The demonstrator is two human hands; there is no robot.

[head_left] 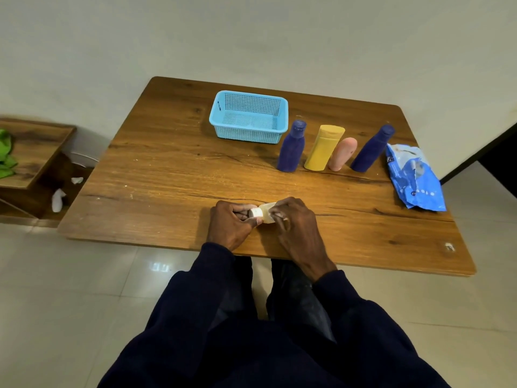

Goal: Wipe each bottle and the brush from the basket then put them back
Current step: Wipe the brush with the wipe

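**Small bottle (265,214) held between both hands at the near bench (167,169) edge**

The small bottle is pale and lies on its side at the centre of the near edge. Its white cap (256,212) points to the person's left. Whether it rests on the bench or is held just above it cannot be told.

Left hand (229,224): the fingers (240,210) are curled round the cap end, with the thumb beneath the cap.

Right hand (298,224): the fingers (279,212) are curled over the bottle body and cover most of it. Only the cap, the shoulder and a short strip of the body show between the two hands.

Far side of the bench:
- A light-blue basket (246,134) stands toward the far edge.
- Just right of it, four bottles stand in a row: a dark blue bottle (291,148), a yellow bottle (323,148), a pink bottle (342,154) and a second dark blue bottle (370,149). All are well apart from the hands.
- A blue packet (414,177) lies flat at the right end, just beside the last bottle.

Left of the bench stands a low wooden shelf (30,147) carrying a green cloth (5,155). White scraps (58,200) lie below it.
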